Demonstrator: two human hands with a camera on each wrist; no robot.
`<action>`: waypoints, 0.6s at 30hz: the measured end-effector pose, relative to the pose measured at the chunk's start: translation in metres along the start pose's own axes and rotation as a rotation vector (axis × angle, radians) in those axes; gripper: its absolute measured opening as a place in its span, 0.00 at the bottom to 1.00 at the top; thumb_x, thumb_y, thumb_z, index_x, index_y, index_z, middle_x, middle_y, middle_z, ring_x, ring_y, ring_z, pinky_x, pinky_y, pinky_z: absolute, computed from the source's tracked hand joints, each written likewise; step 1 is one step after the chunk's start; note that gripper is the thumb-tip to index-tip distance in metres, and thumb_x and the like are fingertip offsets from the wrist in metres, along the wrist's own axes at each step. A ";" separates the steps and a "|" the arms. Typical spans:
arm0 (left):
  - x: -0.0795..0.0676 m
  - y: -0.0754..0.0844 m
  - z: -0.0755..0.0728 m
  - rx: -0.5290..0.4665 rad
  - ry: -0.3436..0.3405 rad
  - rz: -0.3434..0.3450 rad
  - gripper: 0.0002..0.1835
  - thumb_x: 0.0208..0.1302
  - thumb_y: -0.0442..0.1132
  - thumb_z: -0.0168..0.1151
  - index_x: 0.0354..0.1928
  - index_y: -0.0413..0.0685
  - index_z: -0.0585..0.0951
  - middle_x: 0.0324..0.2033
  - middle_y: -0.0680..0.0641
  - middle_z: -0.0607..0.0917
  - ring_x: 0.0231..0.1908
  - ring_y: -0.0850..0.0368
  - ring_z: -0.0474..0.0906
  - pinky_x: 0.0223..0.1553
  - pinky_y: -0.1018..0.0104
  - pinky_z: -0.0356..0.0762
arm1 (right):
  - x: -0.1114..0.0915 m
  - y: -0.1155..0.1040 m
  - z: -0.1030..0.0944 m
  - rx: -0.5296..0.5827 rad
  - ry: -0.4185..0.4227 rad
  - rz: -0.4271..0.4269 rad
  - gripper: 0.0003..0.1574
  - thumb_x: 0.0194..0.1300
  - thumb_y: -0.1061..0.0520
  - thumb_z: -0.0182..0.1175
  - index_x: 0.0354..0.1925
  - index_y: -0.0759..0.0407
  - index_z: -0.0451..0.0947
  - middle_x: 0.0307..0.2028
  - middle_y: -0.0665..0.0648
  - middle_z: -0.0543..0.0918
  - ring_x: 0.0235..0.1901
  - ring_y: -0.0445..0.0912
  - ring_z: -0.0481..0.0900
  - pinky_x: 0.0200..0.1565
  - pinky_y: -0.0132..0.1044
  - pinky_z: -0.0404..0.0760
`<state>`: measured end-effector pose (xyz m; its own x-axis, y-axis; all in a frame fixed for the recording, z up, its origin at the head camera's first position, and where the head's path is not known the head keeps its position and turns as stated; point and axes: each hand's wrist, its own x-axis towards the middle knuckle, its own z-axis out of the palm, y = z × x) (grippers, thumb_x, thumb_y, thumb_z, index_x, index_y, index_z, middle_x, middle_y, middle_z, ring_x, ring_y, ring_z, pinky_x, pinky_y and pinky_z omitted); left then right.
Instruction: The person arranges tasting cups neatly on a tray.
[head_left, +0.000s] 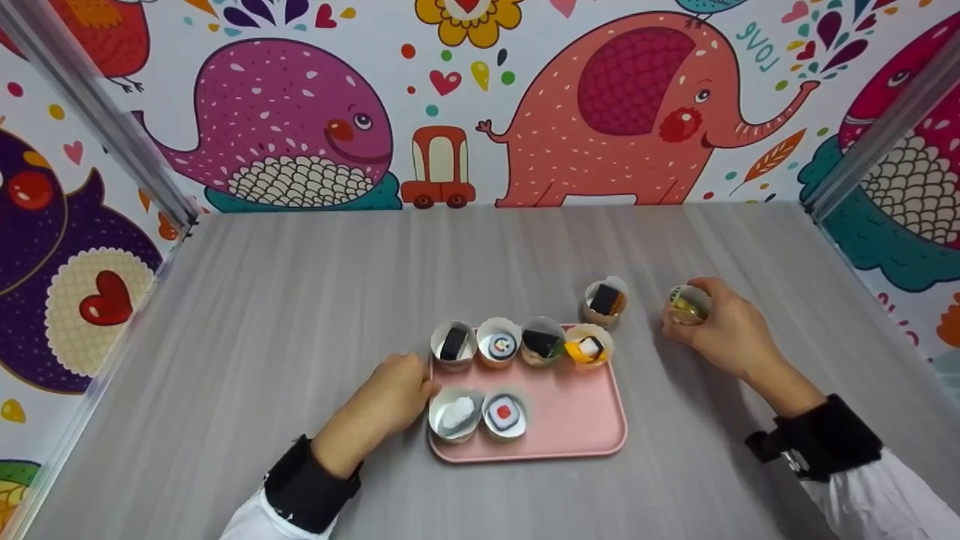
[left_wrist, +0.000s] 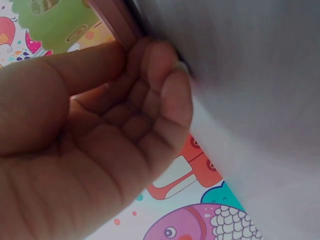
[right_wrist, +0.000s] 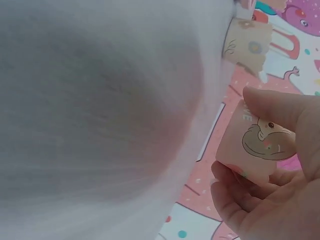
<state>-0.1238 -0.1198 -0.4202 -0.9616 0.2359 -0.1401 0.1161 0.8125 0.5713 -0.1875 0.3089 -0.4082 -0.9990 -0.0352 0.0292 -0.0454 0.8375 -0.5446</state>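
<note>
My left hand (head_left: 394,394) pinches the left edge of the pink tray (head_left: 574,424), with thumb and curled forefinger at its rim (left_wrist: 116,22) in the left wrist view. Off to the right of the tray, my right hand (head_left: 729,330) holds a paper cup (right_wrist: 240,145) between thumb and fingers; something yellowish lies inside it. The cup's side carries a cartoon print. Along the tray's far side stand several paper cups with sushi-like pieces, among them a round roll (head_left: 502,346) and a yellow-and-white piece (head_left: 586,349). Two more cups, one with a white piece (head_left: 457,413), stand at the near left.
Just beyond the tray's far right corner, another paper cup (head_left: 604,304) with a black-and-orange piece stands on the grey table (head_left: 315,300). Cartoon-printed walls (head_left: 442,90) close off the back and sides, with metal posts (head_left: 885,112) at the corners.
</note>
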 end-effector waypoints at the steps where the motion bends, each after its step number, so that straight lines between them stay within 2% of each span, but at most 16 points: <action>1: 0.000 0.000 0.000 0.002 0.002 0.002 0.25 0.67 0.31 0.67 0.14 0.51 0.69 0.15 0.54 0.69 0.22 0.56 0.69 0.26 0.61 0.68 | -0.002 -0.002 0.000 -0.003 0.005 -0.009 0.51 0.60 0.48 0.76 0.69 0.72 0.64 0.59 0.77 0.77 0.53 0.65 0.76 0.57 0.65 0.76; 6: -0.001 -0.001 0.000 0.009 0.006 0.016 0.25 0.66 0.30 0.67 0.13 0.51 0.69 0.15 0.54 0.68 0.23 0.55 0.67 0.26 0.60 0.67 | -0.012 -0.012 -0.002 -0.015 0.019 -0.057 0.50 0.59 0.49 0.77 0.68 0.71 0.67 0.59 0.75 0.78 0.51 0.64 0.77 0.53 0.62 0.78; 11: -0.001 -0.001 0.000 0.005 0.006 0.017 0.21 0.66 0.31 0.67 0.15 0.49 0.73 0.16 0.53 0.72 0.23 0.55 0.69 0.27 0.58 0.71 | -0.023 -0.024 -0.003 -0.014 0.024 -0.107 0.48 0.58 0.50 0.78 0.67 0.69 0.68 0.57 0.74 0.79 0.50 0.64 0.78 0.53 0.63 0.79; 18: 0.000 -0.001 0.000 -0.008 -0.011 -0.018 0.21 0.68 0.32 0.67 0.16 0.48 0.73 0.17 0.52 0.73 0.23 0.55 0.71 0.27 0.58 0.71 | -0.039 -0.046 0.002 -0.003 0.043 -0.175 0.47 0.57 0.55 0.79 0.67 0.69 0.69 0.56 0.72 0.81 0.50 0.63 0.80 0.52 0.63 0.81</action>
<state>-0.1238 -0.1204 -0.4204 -0.9607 0.2272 -0.1596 0.0966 0.8125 0.5750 -0.1468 0.2707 -0.3856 -0.9748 -0.1572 0.1586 -0.2181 0.8223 -0.5255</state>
